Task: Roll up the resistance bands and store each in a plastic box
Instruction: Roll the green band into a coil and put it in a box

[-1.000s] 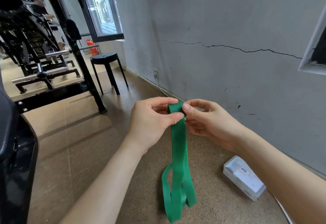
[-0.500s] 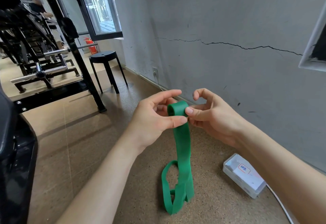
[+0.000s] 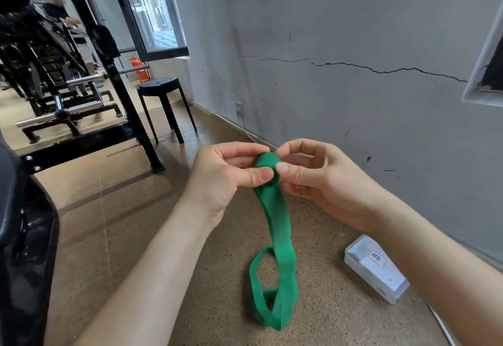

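Note:
A green resistance band hangs from both my hands at the centre of the view, its top end wound into a small roll. My left hand pinches the roll from the left with thumb and fingers. My right hand grips it from the right, thumb on the front. The band's loose lower part loops onto the cork floor. A clear plastic box with a white label and its lid on lies on the floor to the right, partly hidden by my right forearm.
A grey cracked wall runs along the right. A black stool stands by the wall ahead. A black gym rack with steel bars fills the left background. A dark padded machine part is at the left edge.
The roll at the band's top has grown thicker between my fingers. More of the band has been drawn up, so the hanging part is shorter and bends.

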The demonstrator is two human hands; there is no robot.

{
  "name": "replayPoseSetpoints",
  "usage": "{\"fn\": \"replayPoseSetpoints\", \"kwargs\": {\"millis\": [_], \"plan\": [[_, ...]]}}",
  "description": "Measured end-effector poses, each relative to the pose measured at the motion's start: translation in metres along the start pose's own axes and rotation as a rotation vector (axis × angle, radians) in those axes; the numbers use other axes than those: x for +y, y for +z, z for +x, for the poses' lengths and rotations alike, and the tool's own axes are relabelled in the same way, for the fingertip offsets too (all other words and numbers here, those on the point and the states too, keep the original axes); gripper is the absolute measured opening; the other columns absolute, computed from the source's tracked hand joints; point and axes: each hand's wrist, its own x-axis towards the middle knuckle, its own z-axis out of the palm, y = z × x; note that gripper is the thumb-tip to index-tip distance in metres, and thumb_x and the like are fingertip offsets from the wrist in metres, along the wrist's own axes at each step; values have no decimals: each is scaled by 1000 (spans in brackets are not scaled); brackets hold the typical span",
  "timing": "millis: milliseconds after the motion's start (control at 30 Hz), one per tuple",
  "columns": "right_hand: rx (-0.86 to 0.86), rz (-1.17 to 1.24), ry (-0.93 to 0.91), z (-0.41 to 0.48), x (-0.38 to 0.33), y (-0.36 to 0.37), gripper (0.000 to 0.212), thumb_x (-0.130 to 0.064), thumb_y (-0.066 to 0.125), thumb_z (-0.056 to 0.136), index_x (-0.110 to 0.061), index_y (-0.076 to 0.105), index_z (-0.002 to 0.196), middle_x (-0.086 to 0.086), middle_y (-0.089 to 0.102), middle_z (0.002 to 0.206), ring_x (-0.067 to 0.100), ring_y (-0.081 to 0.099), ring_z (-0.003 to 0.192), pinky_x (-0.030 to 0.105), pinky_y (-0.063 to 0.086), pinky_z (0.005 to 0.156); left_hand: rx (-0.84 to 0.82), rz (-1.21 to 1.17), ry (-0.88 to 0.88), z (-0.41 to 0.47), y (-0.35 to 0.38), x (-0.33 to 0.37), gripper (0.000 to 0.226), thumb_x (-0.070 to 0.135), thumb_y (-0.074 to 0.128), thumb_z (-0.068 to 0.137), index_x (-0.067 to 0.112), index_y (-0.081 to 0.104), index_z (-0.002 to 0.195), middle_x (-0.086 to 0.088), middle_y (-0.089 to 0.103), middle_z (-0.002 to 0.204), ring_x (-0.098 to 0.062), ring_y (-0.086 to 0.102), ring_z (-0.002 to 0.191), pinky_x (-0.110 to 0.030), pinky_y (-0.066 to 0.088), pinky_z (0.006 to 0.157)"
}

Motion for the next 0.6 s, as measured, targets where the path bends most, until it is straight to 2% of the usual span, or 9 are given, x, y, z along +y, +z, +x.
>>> {"fn": "replayPoseSetpoints", "kwargs": {"millis": [67, 167, 233, 333, 367, 467, 533, 600], "plan": [[69, -229, -67, -1, 0, 7, 45, -25, 86, 65, -13, 63, 101, -1, 71, 97, 21, 70, 87, 36, 56, 87, 56, -6, -12, 0, -1, 0, 39, 10, 77, 47, 11, 72, 86, -7, 75, 76, -18, 72, 74, -24, 54, 69], [233, -520, -178, 2, 2, 14, 47, -24, 91, 60, -19, 63, 98, -8, 68, 93, 8, 68, 76, 26, 55, 73, 64, -4, -21, -1, -1, 1, 39, 11, 77, 48, 13, 72, 87, -7, 75, 77, -18, 72, 75, -24, 53, 71], [244, -532, -201, 3, 2, 17, 46, -21, 91, 61, -20, 63, 97, -9, 69, 90, 3, 69, 71, 19, 53, 67, 52, -21, -31, -3, -3, 3, 40, 12, 77, 49, 13, 72, 88, -6, 75, 77, -17, 72, 75, -24, 53, 70], [244, -528, -231, 2, 7, 20, 49, -22, 90, 62, -24, 60, 101, -8, 69, 95, 5, 71, 80, 27, 58, 73, 65, -37, -36, -4, -5, 5, 40, 12, 77, 49, 12, 71, 89, -7, 75, 78, -18, 71, 75, -24, 54, 69], [229, -532, -236, 2, 8, 23, 55, -27, 90, 61, -26, 57, 105, -10, 66, 100, 6, 71, 83, 29, 59, 76, 73, -56, -30, -4, -5, 6, 39, 11, 76, 50, 11, 71, 89, -7, 75, 77, -18, 71, 74, -24, 55, 67], [153, -656, -228, -1, 13, 32, 80, -35, 90, 60, -35, 40, 121, -11, 58, 108, 5, 64, 88, 25, 56, 76, 86, -115, -13, -4, -6, 8, 35, 8, 73, 56, 8, 69, 91, -6, 75, 76, -18, 71, 73, -23, 55, 65], [176, -729, -228, 0, 14, 35, 77, -31, 88, 67, -37, 36, 124, -10, 59, 103, 5, 63, 88, 25, 56, 75, 92, -136, 0, -5, -9, 9, 34, 7, 71, 58, 7, 69, 92, -4, 75, 75, -16, 71, 72, -21, 54, 63], [183, -708, -188, 2, 13, 34, 66, -27, 83, 73, -34, 40, 122, -11, 60, 100, 6, 65, 86, 25, 57, 75, 101, -143, 18, -5, -12, 9, 33, 7, 71, 59, 8, 69, 92, -3, 75, 75, -14, 71, 72, -20, 53, 62]]}}
